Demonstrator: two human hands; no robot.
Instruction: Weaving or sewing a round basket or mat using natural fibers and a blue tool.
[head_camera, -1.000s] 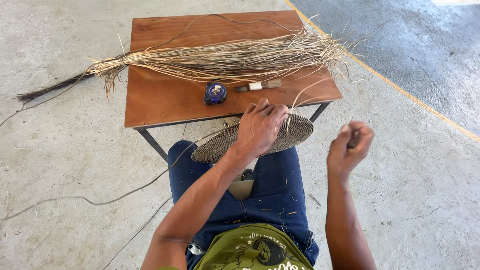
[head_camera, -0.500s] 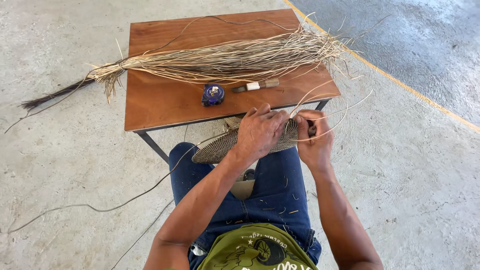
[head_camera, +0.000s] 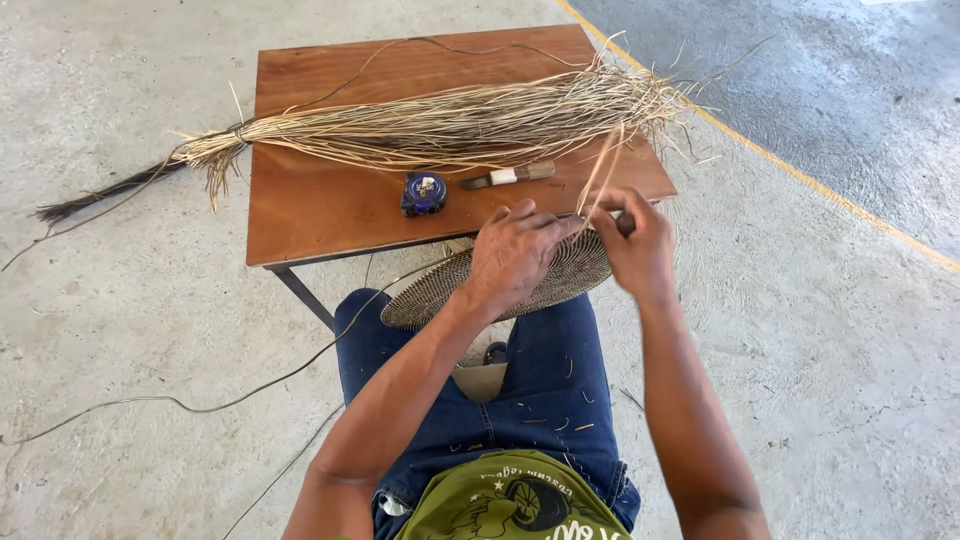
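I see the woven disc (head_camera: 440, 285) lying flat on the lap, just in front of the table (head_camera: 320, 210), long axis left to right. My left hand (head_camera: 515, 250) presses flat on its right end, fingers curled over the rim. My right hand (head_camera: 635, 240), nearer that edge, pinches a strand (head_camera: 603, 170) running up toward the table.

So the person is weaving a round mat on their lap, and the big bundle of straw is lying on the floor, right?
Not quite. The head view shows the bundle of straw lying on the brown table, with only its dark tail end hanging off toward the floor. The rest is right: both hands, left and right, work on the round mat on the lap.
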